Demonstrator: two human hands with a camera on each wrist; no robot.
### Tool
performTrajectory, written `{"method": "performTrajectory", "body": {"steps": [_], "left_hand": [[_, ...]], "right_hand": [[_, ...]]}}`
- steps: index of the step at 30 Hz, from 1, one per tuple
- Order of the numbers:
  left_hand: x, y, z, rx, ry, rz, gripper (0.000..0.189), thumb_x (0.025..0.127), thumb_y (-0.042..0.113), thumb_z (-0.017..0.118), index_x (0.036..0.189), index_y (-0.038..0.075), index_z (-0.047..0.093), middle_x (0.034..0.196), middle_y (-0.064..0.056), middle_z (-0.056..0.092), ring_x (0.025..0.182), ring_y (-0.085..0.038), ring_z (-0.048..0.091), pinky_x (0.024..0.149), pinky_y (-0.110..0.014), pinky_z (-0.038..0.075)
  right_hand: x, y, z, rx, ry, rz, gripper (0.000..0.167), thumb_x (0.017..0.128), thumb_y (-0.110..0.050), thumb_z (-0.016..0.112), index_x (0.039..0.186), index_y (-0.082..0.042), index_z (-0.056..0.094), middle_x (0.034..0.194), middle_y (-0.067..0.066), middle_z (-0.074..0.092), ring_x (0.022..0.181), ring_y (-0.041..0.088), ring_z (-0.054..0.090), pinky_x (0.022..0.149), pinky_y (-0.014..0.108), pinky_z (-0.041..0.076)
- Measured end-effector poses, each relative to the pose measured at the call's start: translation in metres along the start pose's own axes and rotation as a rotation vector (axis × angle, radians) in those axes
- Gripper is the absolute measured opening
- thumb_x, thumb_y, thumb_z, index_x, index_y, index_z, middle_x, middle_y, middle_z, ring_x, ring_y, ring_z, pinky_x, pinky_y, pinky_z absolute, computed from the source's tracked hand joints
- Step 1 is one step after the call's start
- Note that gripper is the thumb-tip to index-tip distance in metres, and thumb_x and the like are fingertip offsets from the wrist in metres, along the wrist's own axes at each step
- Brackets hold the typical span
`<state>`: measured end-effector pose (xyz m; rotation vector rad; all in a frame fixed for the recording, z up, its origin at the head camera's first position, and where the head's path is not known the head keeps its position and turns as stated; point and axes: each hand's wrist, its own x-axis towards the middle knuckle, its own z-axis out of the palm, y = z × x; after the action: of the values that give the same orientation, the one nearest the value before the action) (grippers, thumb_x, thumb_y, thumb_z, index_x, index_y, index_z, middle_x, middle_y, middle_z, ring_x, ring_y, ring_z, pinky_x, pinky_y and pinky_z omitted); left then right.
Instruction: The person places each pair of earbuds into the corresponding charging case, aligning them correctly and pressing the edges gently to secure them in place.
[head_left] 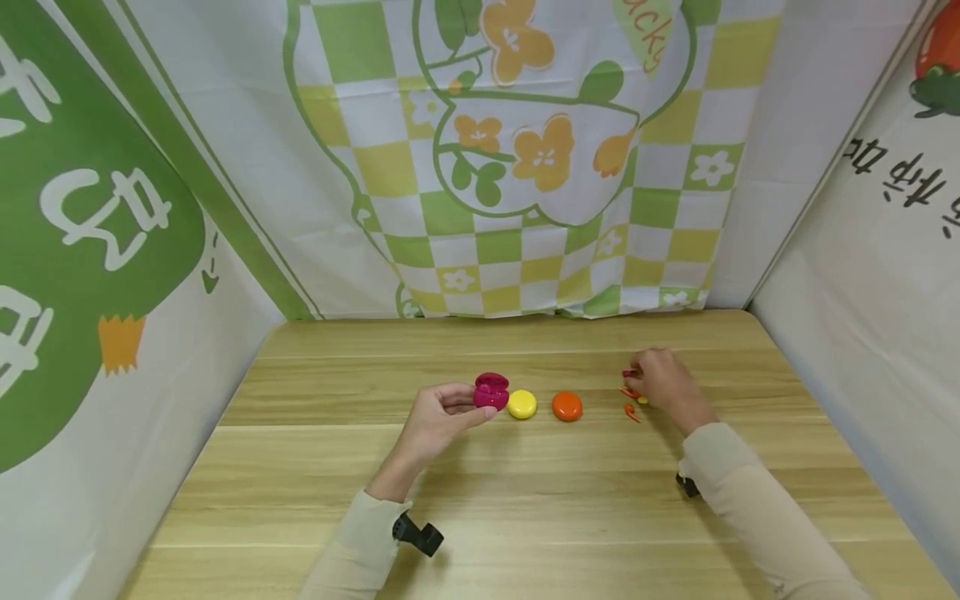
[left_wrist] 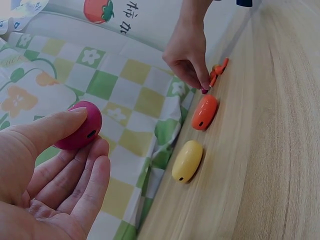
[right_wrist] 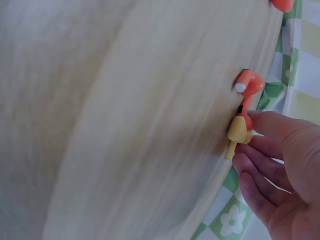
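My left hand [head_left: 442, 421] holds a magenta earbud case [head_left: 491, 397] above the table, thumb on its near side and fingers behind; its lid stands raised in the head view. In the left wrist view the charging port shows on the case's [left_wrist: 82, 127] underside. To the right, my right hand [head_left: 663, 383] pinches a small magenta earbud [left_wrist: 204, 91], mostly hidden by the fingertips. Close by its fingers lie orange earbuds [right_wrist: 250, 82] and yellow earbuds [right_wrist: 238, 131] on the table.
A closed yellow earbud case [head_left: 522, 404] sits just right of the magenta one. Further right is a closed orange earbud case [head_left: 567, 407]. The wooden table [head_left: 525, 500] ends at the back against a checkered, flowered curtain [head_left: 525, 250], with printed fabric on both sides.
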<state>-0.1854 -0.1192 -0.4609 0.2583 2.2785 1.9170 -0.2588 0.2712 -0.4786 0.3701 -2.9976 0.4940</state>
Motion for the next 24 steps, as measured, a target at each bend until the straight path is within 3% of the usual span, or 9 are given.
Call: {"method": "performTrajectory", "body": {"steps": [16,24], "left_hand": [[-0.0001,0.0005,-0.0007,-0.005,0.001,-0.012,0.036,0.088,0.016,0.088,0.118,0.001,0.076,0.115,-0.015,0.079,0.098,-0.020,0.075,0.086,-0.022,0.062],[-0.0004,0.0023,-0.0003,0.001,0.007,-0.011,0.035,0.087,0.016,0.088,0.117,0.002,0.076,0.115,-0.014,0.079,0.098,-0.019,0.075,0.086,-0.021,0.062]], "right_hand": [[0.0061,-0.0021,0.0068,-0.082,0.013,-0.037,0.023,0.094,-0.010,0.075,0.072,-0.008,0.068,0.072,0.006,0.067,0.066,0.019,0.056,0.061,0.039,0.051],[0.0042,0.0037,0.0068,-0.090,0.042,-0.064,0.024,0.093,-0.011,0.073,0.070,-0.009,0.067,0.071,0.006,0.066,0.064,0.018,0.053,0.059,0.035,0.047]]}}
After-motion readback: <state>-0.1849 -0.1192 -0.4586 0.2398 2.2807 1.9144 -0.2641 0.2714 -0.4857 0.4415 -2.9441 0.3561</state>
